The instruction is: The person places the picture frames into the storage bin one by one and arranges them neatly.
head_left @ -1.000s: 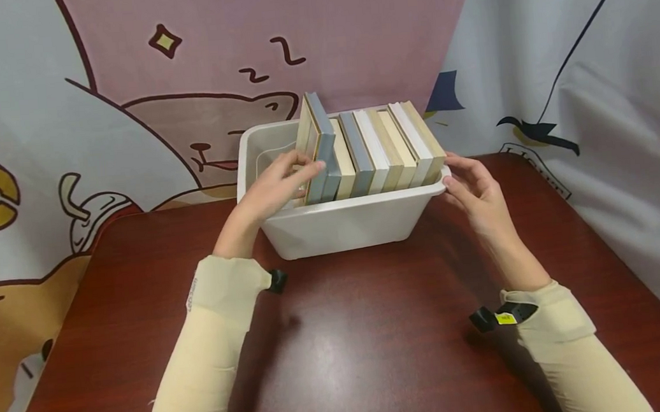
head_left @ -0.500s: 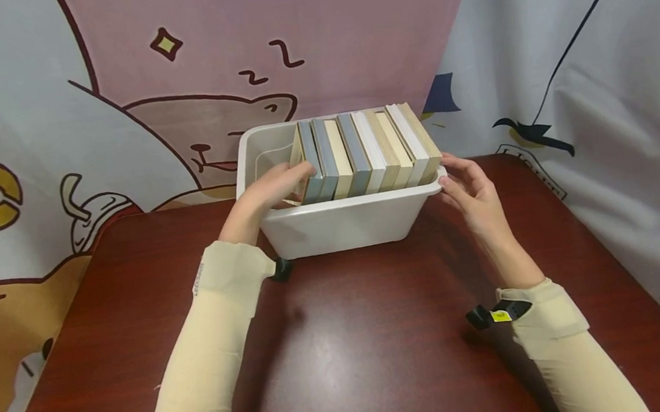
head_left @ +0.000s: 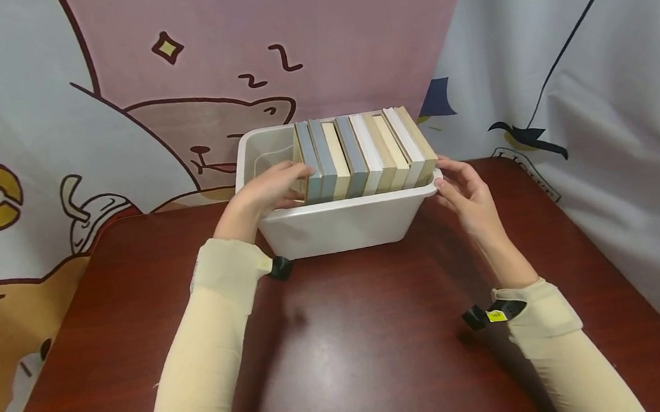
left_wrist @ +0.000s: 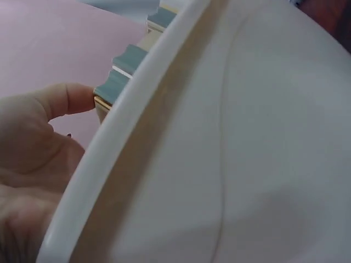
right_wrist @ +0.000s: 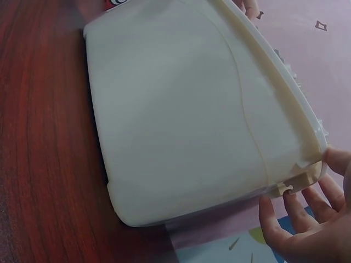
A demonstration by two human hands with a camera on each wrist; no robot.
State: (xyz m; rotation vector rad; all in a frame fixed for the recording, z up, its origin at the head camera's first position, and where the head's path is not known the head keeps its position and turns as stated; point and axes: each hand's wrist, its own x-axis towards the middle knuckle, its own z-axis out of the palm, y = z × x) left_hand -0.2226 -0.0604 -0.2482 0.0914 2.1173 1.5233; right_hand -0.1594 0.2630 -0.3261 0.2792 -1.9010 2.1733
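A white plastic bin (head_left: 343, 224) holds several books (head_left: 381, 158), upright with their spines up, in blue-grey, cream, white and tan. The leftmost blue-grey book (head_left: 312, 185) stands level with its neighbours. Against it lies my left hand (head_left: 266, 191), reaching over the bin's left front rim, its thumb (left_wrist: 74, 98) at the book's spine corner. Its other fingers are partly hidden inside the bin. My right hand (head_left: 467, 199) holds the bin's right front corner, thumb at the rim and fingers (right_wrist: 299, 216) under it along the outer side.
Left of the books, the bin has a gap with a bare inner wall (head_left: 268, 146). The bin stands on a dark red wooden table (head_left: 339, 333), close to a printed cloth backdrop (head_left: 353, 45) behind it. Another cloth hangs along the right.
The leftmost blue-grey book, which stuck up above the others, has come down into the row with my left hand. My right hand has kept its hold on the bin's corner.
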